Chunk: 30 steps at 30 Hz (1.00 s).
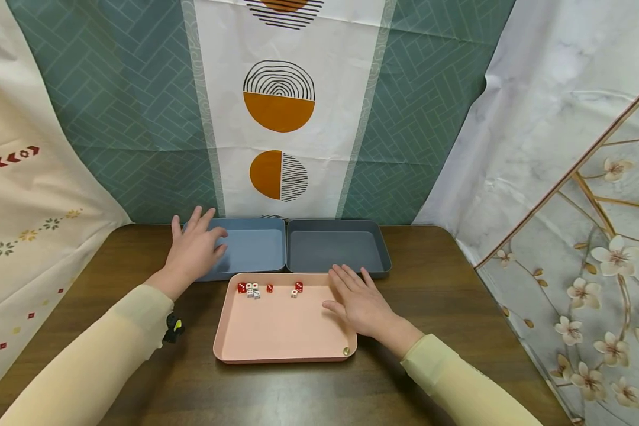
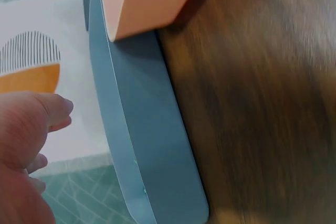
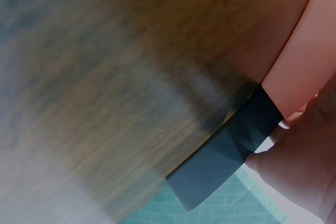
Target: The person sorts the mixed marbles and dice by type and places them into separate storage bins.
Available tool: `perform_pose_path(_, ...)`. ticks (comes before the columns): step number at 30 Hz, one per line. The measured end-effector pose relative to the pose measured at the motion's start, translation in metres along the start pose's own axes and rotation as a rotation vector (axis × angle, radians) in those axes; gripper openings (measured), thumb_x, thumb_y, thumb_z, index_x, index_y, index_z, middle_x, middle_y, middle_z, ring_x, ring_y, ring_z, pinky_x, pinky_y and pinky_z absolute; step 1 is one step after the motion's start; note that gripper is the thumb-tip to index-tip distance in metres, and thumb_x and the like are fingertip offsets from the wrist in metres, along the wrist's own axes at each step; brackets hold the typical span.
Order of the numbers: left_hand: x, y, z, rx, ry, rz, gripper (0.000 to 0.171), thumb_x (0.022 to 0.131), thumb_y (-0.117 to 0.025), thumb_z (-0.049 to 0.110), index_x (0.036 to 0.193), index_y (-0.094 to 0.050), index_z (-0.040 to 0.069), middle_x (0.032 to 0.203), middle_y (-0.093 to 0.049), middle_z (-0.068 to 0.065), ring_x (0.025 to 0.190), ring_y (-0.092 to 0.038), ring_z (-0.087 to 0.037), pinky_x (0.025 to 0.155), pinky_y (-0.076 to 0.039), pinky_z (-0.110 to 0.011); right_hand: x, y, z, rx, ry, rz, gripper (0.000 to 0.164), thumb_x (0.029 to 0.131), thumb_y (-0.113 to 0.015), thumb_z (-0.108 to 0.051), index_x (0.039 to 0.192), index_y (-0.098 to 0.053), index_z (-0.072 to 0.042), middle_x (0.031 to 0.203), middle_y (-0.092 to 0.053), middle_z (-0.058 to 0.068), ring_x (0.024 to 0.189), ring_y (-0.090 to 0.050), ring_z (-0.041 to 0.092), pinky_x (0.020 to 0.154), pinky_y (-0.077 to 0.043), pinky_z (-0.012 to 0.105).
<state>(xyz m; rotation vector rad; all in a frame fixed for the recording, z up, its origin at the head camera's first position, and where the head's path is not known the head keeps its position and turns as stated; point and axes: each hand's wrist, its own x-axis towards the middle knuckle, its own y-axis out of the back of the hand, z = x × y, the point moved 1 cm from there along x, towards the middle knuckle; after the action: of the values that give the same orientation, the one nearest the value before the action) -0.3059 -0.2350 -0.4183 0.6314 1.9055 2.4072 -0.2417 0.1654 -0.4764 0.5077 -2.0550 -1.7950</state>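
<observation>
A pink tray (image 1: pixel 277 331) lies in front, with several small red dice (image 1: pixel 242 287) and white dice (image 1: pixel 257 294) along its far side. One small shiny greenish-gold round piece (image 1: pixel 346 351) rests in its near right corner. My left hand (image 1: pixel 191 245), fingers spread and holding nothing, is over the left end of the blue tray (image 1: pixel 258 245). In the left wrist view its thumb (image 2: pixel 37 114) shows near the tray's rim. Across the pink tray's right edge extends my right hand (image 1: pixel 359 302), its fingers fairly straight; contact with the rim cannot be told.
A dark grey tray (image 1: pixel 335 248) stands beside the blue one, behind the pink tray. All sit on a brown wooden table (image 1: pixel 298 396). Patterned cloth (image 1: pixel 341 112) hangs at the back and both sides. By the left sleeve is a small black-and-yellow object (image 1: pixel 173 327).
</observation>
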Motion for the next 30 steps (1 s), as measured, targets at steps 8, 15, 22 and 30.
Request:
perform_pose_path(8,-0.004,0.002,0.028,-0.007,-0.057,0.008,0.029,0.103,-0.080,0.016,0.130,-0.080,0.006,0.173,-0.034,-0.030,0.164,-0.018,-0.052,0.124,-0.003,-0.083,0.000,0.001,0.000,0.001,0.000,0.000,0.082,0.114,-0.049,-0.062,0.175,-0.032,-0.010,0.182,-0.026,0.008,0.168,-0.021,0.030,0.135,-0.008,0.060)
perform_pose_path(15,-0.010,-0.004,0.055,-0.021,-0.105,0.007,0.027,0.101,-0.083,0.017,0.127,-0.082,0.011,0.172,-0.039,-0.027,0.164,-0.022,-0.051,0.125,-0.006,-0.081,0.000,0.002,0.000,-0.003,0.000,0.001,0.082,0.114,-0.046,-0.063,0.175,-0.033,-0.011,0.182,-0.027,0.007,0.169,-0.021,0.028,0.135,-0.008,0.060)
perform_pose_path(22,-0.019,-0.009,0.077,-0.035,-0.153,-0.006,0.027,0.102,-0.083,0.021,0.127,-0.082,0.012,0.172,-0.040,-0.025,0.164,-0.024,-0.049,0.126,-0.006,-0.080,0.000,0.001,0.001,-0.018,0.011,0.002,0.081,0.115,-0.043,-0.064,0.175,-0.032,-0.011,0.181,-0.027,0.007,0.168,-0.023,0.029,0.134,-0.012,0.060)
perform_pose_path(30,-0.027,-0.011,0.092,-0.015,-0.194,-0.013,0.028,0.099,-0.087,0.022,0.125,-0.083,0.014,0.171,-0.043,-0.024,0.164,-0.027,-0.048,0.126,-0.009,-0.081,0.001,0.002,0.002,-0.016,0.014,0.000,0.079,0.116,-0.040,-0.062,0.176,-0.031,-0.011,0.181,-0.027,0.008,0.168,-0.024,0.030,0.134,-0.012,0.061)
